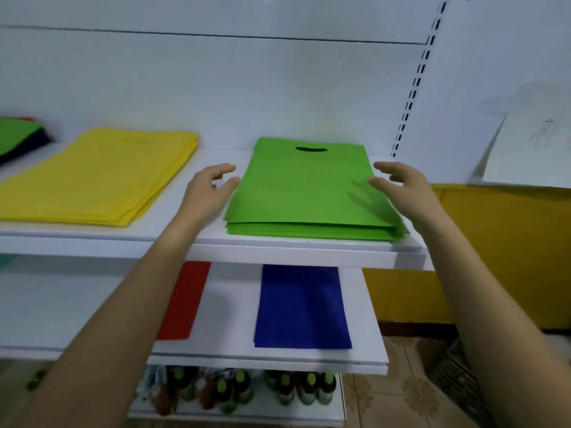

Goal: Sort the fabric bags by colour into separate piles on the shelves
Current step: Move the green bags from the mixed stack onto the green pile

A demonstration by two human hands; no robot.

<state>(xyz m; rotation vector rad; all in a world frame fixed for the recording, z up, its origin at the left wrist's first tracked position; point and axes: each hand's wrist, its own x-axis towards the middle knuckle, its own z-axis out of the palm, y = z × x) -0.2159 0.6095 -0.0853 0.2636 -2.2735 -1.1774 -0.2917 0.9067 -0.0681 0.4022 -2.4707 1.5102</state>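
A pile of green fabric bags [302,189] lies on the upper white shelf [278,254], the top bag's handle slot facing the wall. My left hand [207,193] sits at the pile's left edge, fingers loosely bent, fingertips touching or nearly touching it. My right hand [401,186] hovers at the pile's right edge with relaxed fingers, holding nothing. A pile of yellow bags [102,180] lies to the left on the same shelf. On the shelf below lie a blue bag pile [301,307] and a red bag pile [185,301], partly hidden by my left forearm.
A mixed heap with green and dark bags [18,137] sits at the far left of the upper shelf. Green-capped bottles [287,390] stand on the bottom shelf. A slotted upright [414,88] bounds the shelf on the right, beside a yellow wall [494,242].
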